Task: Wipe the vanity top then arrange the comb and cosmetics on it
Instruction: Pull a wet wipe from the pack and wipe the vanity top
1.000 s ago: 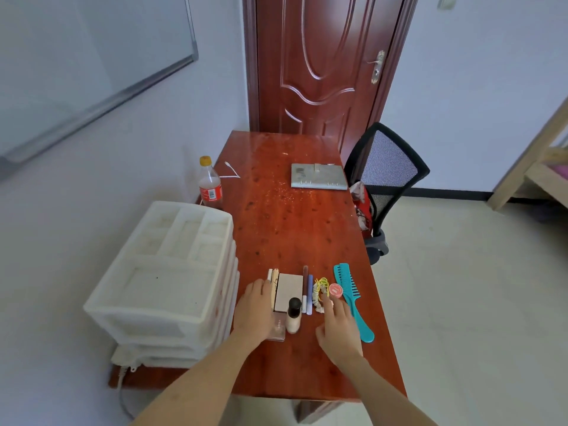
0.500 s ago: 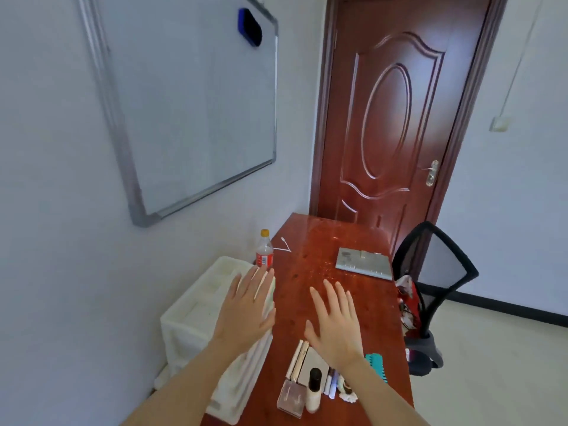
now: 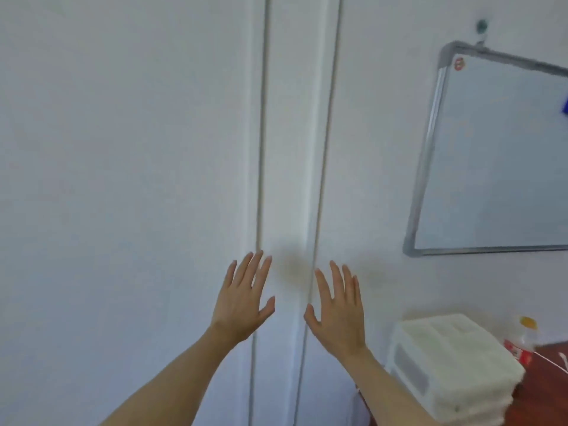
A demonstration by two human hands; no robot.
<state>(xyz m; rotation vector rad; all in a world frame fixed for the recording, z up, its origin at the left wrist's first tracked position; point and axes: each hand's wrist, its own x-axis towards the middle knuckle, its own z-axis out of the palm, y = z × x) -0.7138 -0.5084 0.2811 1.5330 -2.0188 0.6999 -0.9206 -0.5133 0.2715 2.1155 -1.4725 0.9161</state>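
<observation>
Left hand (image 3: 242, 305) and right hand (image 3: 338, 312) are raised before a white wall (image 3: 123, 179), each grip empty, fingers spread straight

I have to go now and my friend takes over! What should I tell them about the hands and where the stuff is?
Left hand: open, fingers spread, raised in front of the white wall, holding nothing.
Right hand: open the same way, also holding nothing.
Job's things: the comb and cosmetics are out of view; the camera faces the wall. Only a corner of the wooden top shows at lower right, with the white drawer unit and a bottle on it. A whiteboard hangs above.
Done: cannot tell from this view whether wiping or arranging is finished.
Left: look back down at the top and check both.
</observation>
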